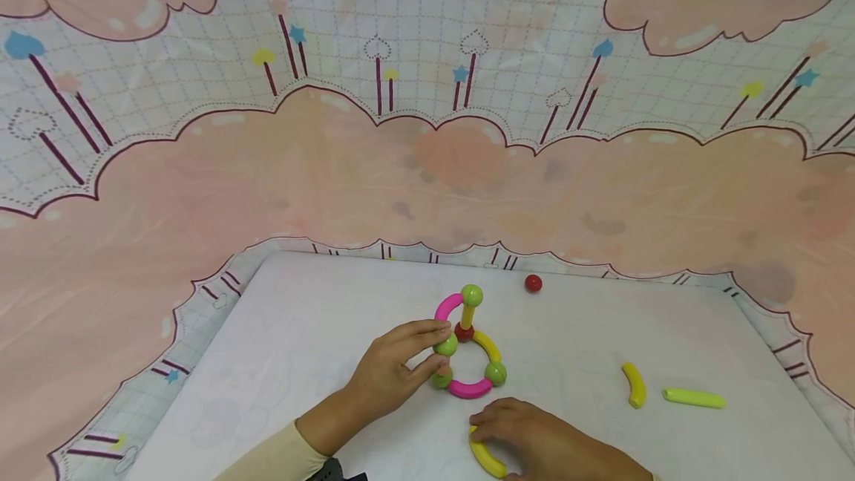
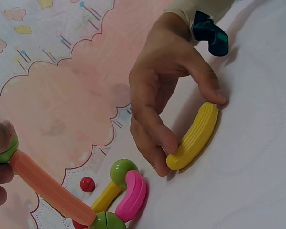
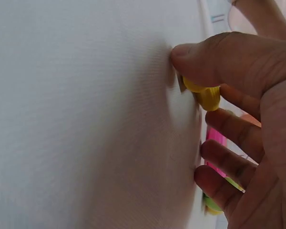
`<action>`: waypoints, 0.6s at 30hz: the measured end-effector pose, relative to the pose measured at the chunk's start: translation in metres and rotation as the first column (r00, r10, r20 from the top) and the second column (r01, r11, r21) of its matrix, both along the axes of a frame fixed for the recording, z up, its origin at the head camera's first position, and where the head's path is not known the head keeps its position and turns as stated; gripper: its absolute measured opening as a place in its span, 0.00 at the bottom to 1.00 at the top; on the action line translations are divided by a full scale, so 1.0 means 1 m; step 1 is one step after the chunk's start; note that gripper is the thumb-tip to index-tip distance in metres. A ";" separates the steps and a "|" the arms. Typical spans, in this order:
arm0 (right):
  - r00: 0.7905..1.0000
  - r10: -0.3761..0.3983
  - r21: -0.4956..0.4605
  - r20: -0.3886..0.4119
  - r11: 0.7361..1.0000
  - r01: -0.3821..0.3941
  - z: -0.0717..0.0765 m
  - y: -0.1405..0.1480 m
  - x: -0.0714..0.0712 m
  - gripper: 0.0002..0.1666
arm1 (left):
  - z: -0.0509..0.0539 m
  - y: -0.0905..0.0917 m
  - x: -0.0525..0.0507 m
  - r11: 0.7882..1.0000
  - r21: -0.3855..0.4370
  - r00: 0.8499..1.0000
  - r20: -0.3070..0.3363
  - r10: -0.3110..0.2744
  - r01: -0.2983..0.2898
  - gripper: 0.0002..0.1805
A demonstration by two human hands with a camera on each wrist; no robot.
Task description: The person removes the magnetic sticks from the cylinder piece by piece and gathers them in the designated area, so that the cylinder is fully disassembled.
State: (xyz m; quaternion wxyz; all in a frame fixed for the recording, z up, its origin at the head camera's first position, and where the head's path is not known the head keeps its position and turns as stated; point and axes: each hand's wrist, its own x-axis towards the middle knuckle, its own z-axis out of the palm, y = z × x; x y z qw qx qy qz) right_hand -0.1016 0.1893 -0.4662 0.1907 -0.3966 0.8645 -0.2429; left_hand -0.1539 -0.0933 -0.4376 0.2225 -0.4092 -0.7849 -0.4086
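Note:
My left hand [image 1: 390, 370] holds a green ball [image 2: 10, 150] of a toy build between thumb and fingers. An orange rod [image 2: 55, 188] runs from that ball to another green ball [image 2: 107, 222]. In the head view the build has pink arcs [image 1: 470, 390], a yellow arc [image 1: 490, 347], a yellow rod [image 1: 467, 316] and a red ball [image 1: 462, 332]. Nearer the front, my right hand [image 1: 534, 433] grips a curved yellow rod [image 2: 195, 136] end to end, thumb at one tip and fingers at the other. That rod lies on the white table.
A loose red ball [image 1: 533, 283] sits near the back edge of the white table [image 1: 320, 303]. On the right lie a short yellow curved rod [image 1: 634, 385] and a straight light-green rod [image 1: 695, 398]. A patterned cloth [image 1: 401, 184] hangs behind the table.

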 end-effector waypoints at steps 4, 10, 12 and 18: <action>0.999 0.005 -0.022 -0.042 1.000 -0.006 -0.003 0.000 -0.001 0.35 | 0.000 0.000 0.000 1.000 -0.001 1.000 0.004 0.002 -0.002 0.26; 0.995 -0.095 0.004 0.032 0.996 0.095 0.000 -0.001 0.001 0.38 | 0.001 -0.001 0.001 1.000 -0.017 1.000 0.026 0.010 -0.009 0.26; 0.992 -0.121 0.034 0.042 0.992 0.120 0.002 0.001 0.001 0.38 | 0.001 -0.001 0.002 1.000 -0.014 1.000 0.024 0.011 -0.010 0.26; 0.983 -0.184 0.125 -0.024 0.975 0.185 0.006 0.010 0.001 0.32 | 0.001 0.000 0.002 1.000 0.005 1.000 0.005 0.004 -0.004 0.25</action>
